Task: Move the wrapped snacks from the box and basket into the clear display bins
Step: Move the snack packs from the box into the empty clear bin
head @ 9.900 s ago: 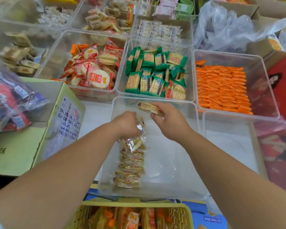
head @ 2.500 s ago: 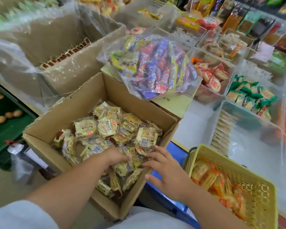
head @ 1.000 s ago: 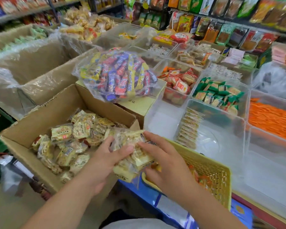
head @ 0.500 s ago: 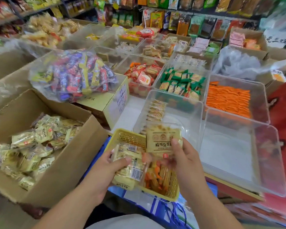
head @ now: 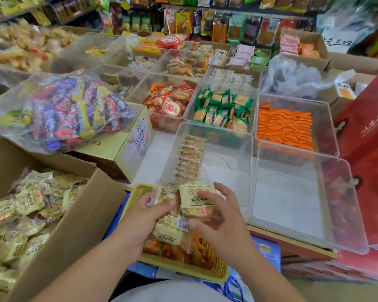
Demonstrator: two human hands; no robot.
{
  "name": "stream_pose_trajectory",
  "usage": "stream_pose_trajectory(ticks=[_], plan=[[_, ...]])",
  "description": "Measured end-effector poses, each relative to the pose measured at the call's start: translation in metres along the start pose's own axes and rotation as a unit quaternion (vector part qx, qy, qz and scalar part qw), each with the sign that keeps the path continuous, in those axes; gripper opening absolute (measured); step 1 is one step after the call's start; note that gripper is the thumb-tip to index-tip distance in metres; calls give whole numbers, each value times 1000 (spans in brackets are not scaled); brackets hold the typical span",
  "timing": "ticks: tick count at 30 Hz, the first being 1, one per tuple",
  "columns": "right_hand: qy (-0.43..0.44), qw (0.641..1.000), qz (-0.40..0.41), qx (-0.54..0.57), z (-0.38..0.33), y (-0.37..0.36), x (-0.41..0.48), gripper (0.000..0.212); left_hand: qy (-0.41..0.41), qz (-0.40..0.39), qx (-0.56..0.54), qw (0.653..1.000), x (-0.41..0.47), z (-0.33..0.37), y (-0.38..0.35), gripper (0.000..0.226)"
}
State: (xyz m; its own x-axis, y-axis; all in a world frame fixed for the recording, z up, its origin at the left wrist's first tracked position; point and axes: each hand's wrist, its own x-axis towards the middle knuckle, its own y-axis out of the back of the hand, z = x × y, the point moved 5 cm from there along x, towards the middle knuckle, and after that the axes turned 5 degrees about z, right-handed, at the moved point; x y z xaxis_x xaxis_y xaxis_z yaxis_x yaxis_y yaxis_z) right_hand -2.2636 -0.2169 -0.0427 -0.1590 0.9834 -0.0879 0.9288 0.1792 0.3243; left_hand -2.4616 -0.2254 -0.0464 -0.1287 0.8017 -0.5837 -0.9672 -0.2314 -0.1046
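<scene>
Closer together than half a second ago, left hand (head: 150, 216) and right hand (head: 224, 225) curl round a loose stack of wrapped snacks (head: 184, 211) above the basket (head: 205, 276), just short of the clear bin (head: 227, 168). Slick wrappers may slide apart, spilling packets.

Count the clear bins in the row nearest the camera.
2. Left bin, beyond the yellow basket, holds a row of wrapped snacks; right bin sits beside it. None appear hidden.

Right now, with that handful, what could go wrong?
The left hand and right hand hold a loose stack of wrapped snacks over the yellow basket; one could slip down among its orange packs. Set down roughly, the stack may topple the neat row in the clear bin.
</scene>
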Motion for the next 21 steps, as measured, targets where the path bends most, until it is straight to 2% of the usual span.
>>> stream_pose_trajectory(ticks=[2,4,6,10,13,15,18,21], plan=[[19,999,-18,-34,4,-2,8,74,4,4,12,1000,17,1,0,79],[35,999,1,-39,6,0,20,67,4,0,30,1000,32,2,-4,93],[34,998,31,-47,11,6,34,53,0,-2,44,999,51,1,-7,95],[14,994,60,-90,23,22,71,38,5,-3,64,998,92,5,-12,72],[-41,987,72,-138,46,37,103,34,23,59,65,996,119,13,-3,71],[-83,973,51,-209,66,43,123,38,44,71,45,995,134,10,4,68],[-153,949,-9,-274,94,42,150,42,67,73,26,995,146,2,12,37],[-199,923,-89,-315,118,29,171,46,81,72,9,994,144,-6,16,32]])
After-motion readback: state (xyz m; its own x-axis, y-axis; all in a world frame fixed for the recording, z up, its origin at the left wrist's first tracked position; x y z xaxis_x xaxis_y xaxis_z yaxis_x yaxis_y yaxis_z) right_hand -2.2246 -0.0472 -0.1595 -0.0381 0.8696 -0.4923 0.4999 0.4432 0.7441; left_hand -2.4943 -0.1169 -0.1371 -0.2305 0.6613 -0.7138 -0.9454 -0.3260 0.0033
